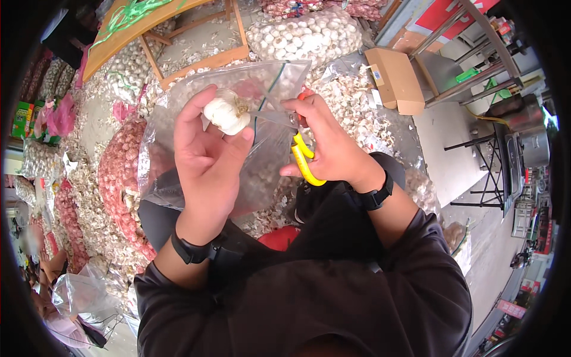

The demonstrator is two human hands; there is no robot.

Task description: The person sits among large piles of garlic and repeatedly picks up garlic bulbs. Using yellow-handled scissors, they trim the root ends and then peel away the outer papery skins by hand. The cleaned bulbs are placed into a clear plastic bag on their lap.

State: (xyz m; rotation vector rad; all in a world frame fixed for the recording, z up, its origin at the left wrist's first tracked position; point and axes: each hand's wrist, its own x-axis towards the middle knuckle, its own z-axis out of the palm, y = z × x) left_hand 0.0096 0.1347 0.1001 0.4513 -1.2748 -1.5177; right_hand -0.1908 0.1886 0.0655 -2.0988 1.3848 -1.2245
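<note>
My left hand (205, 152) grips a white garlic bulb (227, 112) between thumb and fingers, its root end turned to the right. In my right hand (327, 134) is a pair of scissors (305, 160) with yellow and orange handles. Their blades reach left to the root end of the bulb; whether they are closed on it I cannot tell. Behind both hands, a clear plastic bag (160, 134) with a green seal line lies over my lap. Whatever is inside shows only dimly.
Beyond the bag lies a net sack of white garlic (303, 37). A red net sack (122, 178) stands at left. Garlic skins (351, 113) litter the floor. A wooden stool (205, 65) and a cardboard box (395, 80) are farther off. Part of another person (65, 324) shows at lower left.
</note>
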